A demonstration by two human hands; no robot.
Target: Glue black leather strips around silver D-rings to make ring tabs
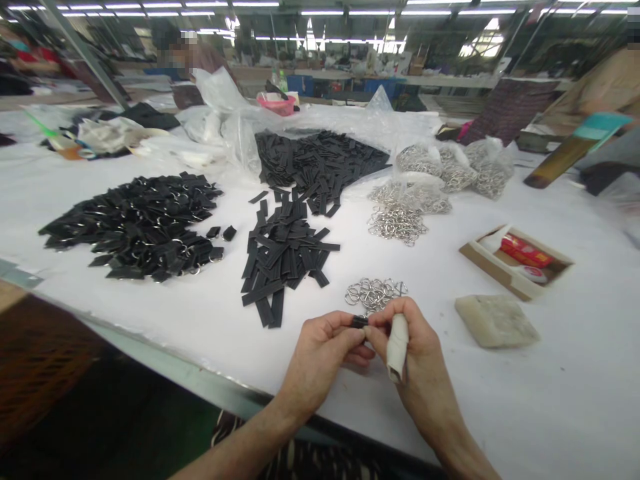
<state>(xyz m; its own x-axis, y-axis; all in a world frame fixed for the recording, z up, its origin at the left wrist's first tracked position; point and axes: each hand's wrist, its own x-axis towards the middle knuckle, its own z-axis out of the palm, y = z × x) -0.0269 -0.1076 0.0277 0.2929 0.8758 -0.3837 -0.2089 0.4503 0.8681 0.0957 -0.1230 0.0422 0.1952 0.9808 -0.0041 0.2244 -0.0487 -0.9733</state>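
My left hand [323, 353] and my right hand [410, 347] meet near the table's front edge, both pinching one small black strap piece [359, 322] between their fingertips. A white wrap covers a finger of my right hand. Just beyond the hands lies a small heap of metal rings [375, 292]. Left of it is a pile of loose black straps [283, 257]. Farther left sits a large heap of black straps with rings fitted [137, 223].
More black straps [320, 163] lie on clear plastic at the back, with bags of metal rings [450, 170] to the right. A cardboard box [515, 263] and a pale block [495, 320] sit right of my hands. Other people work at the far tables.
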